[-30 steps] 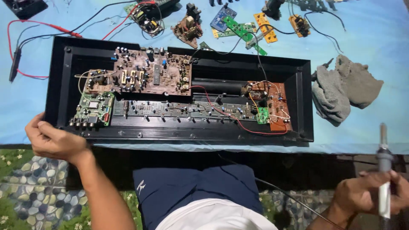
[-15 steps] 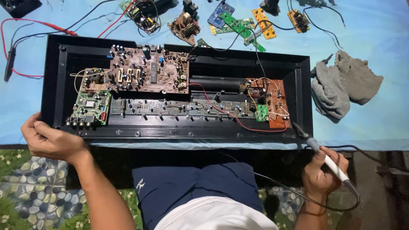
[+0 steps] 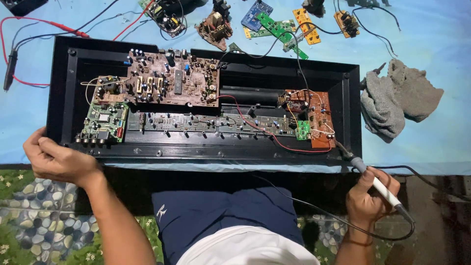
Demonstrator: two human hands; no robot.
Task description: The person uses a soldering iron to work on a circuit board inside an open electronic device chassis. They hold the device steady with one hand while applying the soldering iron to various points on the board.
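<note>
- Head view looked straight down on a long black case (image 3: pixel 206 149) lying open on a blue sheet (image 3: pixel 431 147), its near long edge close to your lap.
- Your left hand (image 3: pixel 56 159) was closed over the case's near left corner, fingers curled on the rim and thumb along the edge.
- Your right hand (image 3: pixel 368 196) was clamped around a soldering iron (image 3: pixel 375 181) with a white handle, held like a pen just off the case's near right corner.
- You had the iron's dark tip pointing up and left, at or just beside the near edge of the orange board (image 3: pixel 319 120) at the case's right end; whether it touched could not be told.
- The iron's black cord (image 3: pixel 343 223) looped from the handle's back end across your lap.
- A small green board (image 3: pixel 303 130) sat against the orange board's left side, and a red wire (image 3: pixel 265 135) ran from there toward the case's middle.
- A large brown board (image 3: pixel 171 83) filled the case's far left part, with a green board (image 3: pixel 102 122) at the near left, just beside your left hand.
- A long narrow board (image 3: pixel 211 122) stretched along the middle.
- A grey rag (image 3: pixel 400 100) lay crumpled on the sheet beyond the case's right end.
- Loose small boards (image 3: pixel 274 22) were scattered along the sheet's far edge.
</note>
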